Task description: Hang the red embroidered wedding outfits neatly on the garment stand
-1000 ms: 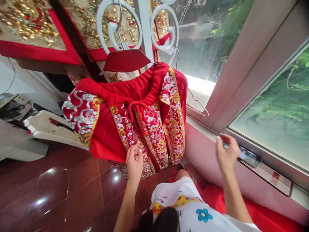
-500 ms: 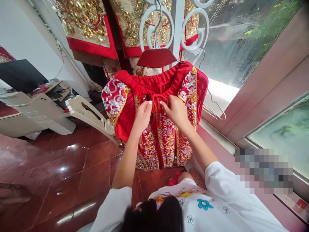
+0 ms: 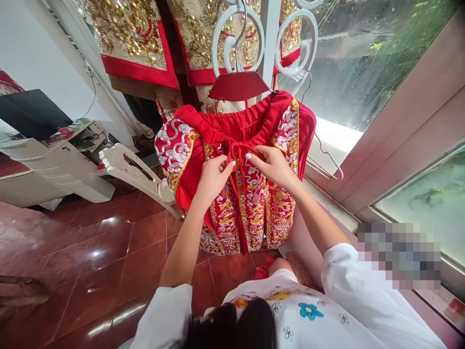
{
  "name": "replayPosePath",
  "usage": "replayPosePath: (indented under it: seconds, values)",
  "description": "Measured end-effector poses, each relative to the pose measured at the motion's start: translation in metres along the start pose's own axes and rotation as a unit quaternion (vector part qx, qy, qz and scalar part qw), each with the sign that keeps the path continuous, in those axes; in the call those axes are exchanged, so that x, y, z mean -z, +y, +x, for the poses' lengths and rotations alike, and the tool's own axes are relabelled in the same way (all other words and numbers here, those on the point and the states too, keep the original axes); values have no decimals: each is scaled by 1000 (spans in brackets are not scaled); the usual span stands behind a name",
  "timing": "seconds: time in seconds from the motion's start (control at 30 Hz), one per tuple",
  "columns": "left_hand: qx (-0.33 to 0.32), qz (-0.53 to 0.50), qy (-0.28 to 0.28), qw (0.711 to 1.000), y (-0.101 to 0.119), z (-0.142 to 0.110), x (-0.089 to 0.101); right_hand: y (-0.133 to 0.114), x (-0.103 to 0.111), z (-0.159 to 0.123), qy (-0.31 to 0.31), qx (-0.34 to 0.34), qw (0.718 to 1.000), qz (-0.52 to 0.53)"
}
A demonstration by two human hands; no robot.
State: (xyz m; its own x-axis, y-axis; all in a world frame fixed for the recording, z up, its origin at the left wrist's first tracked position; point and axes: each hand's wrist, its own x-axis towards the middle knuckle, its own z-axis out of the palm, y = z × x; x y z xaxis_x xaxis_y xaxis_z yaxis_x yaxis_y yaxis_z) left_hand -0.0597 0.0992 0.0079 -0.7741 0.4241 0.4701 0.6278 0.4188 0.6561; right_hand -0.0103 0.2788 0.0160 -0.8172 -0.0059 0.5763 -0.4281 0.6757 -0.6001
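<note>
A red skirt (image 3: 250, 194) with gold and silver embroidery hangs from a red hanger (image 3: 238, 86) on a white scrolled stand (image 3: 271, 34). At its gathered waistband a red drawstring (image 3: 238, 148) is tied. My left hand (image 3: 214, 177) and my right hand (image 3: 272, 167) are both up at that knot, fingers pinched on the cord's strands. Loose cord ends hang down between the hands over the front panels.
More gold-embroidered red garments (image 3: 134, 39) hang behind. A white plastic chair (image 3: 134, 172) lies tipped on the red tiled floor (image 3: 90, 261) at left, beside a printer (image 3: 54, 165). A window sill (image 3: 428, 291) and wire hanger (image 3: 327, 160) are at right.
My right hand left the phone on the sill and my left hand rose from the skirt's hem. Both now pinch the drawstring at the waistband, pulled slightly lower and apart.
</note>
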Motion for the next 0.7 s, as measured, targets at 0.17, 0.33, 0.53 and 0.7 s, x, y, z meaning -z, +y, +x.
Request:
replayPosePath:
  seconds: [0.17,0.33,0.53,0.7]
  values:
    - [-28,120,38,992,-5,-4,22,2,11,-4,-5,-9,997,-72]
    - [-30,161,102,981,-12,8,45,13,19,1,41,-27,994,-102]
    - [-28,167,149,974,-11,8,37,13,15,-11,78,-38,989,-122]
    - [-16,72,187,980,-18,-10,24,4,57,-114,126,-168,962,-174]
